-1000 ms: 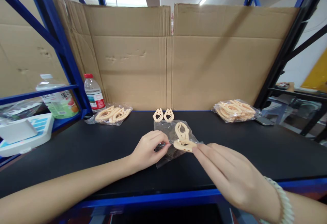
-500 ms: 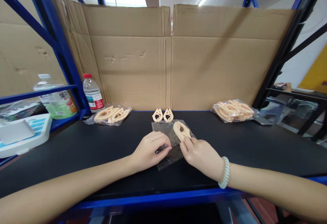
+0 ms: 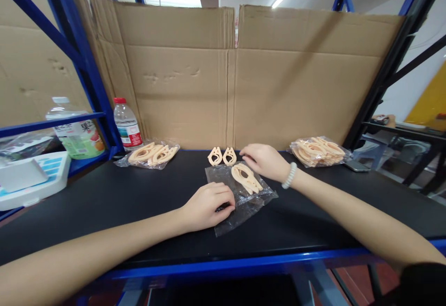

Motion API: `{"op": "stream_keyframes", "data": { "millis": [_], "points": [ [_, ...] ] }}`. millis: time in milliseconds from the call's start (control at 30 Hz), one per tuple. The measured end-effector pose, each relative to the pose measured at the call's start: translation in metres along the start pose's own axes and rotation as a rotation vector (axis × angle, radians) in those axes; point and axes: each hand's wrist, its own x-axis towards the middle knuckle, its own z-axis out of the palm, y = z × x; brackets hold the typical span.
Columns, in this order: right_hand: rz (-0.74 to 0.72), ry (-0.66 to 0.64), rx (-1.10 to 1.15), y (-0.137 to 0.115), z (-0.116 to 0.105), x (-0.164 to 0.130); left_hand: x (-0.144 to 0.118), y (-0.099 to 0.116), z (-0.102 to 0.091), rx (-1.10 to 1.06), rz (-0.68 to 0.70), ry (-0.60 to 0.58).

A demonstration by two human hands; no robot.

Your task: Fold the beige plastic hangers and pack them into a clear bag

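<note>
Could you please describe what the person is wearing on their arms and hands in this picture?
Both forearms are bare, with no gloves or rings visible on the left hand or the right hand. The right wrist carries a pale beaded bracelet. A dark sleeve edge shows near the right upper arm.

Around my right grip (image 3: 264,161) the bench (image 3: 104,194) lies bare toward the bagged pile (image 3: 319,150) on my right. Ahead, the cardboard wall (image 3: 230,78) closes the back, with two loose clips (image 3: 222,156) just beside my fingers. The clear bag (image 3: 240,194) under my left grip (image 3: 209,205) fills the middle; another bag (image 3: 151,154) and a bottle (image 3: 126,125) crowd the far left.
</note>
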Motion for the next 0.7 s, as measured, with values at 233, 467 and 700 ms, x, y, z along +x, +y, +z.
{"op": "stream_keyframes", "data": {
  "millis": [233, 467, 700],
  "points": [
    [-0.156, -0.4, -0.16, 0.06, 0.084, 0.066, -0.003, 0.0, -0.003, -0.02, 0.022, -0.034],
    [-0.1, -0.494, -0.188, 0.084, 0.091, 0.063, -0.007, -0.001, -0.005, -0.039, 0.037, -0.044],
    [0.008, -0.541, -0.176, 0.105, 0.057, 0.003, -0.007, -0.001, -0.003, -0.049, -0.006, 0.019]
  ]
}}
